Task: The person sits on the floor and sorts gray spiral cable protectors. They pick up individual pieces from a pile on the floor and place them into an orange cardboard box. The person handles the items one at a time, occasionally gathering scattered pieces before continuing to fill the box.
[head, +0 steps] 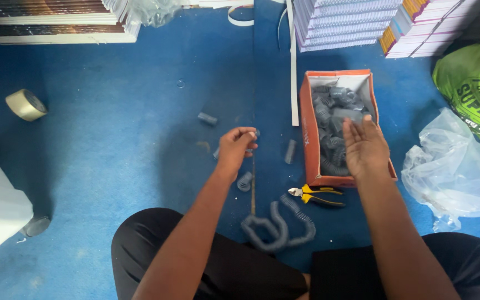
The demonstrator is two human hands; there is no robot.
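left hand (238, 145) pinching small grey tube piece (255, 133) | right hand (365, 148) spread flat over orange box (308, 133)

A: Floor under both hands?
B: Blue carpet (112, 139), matt, short rough pile.
A: Box below the right hand (365, 149)?
B: Orange cardboard box (308, 133), matt; grey ribbed plastic tube pieces (331, 119) inside.
A: Near the left hand (235, 148)?
B: Corrugated grey hose (276, 228), dull. Pliers (315, 195): metal jaws, glossy yellow-black grips. Right of the box: clear, crinkled plastic bag (454, 175).
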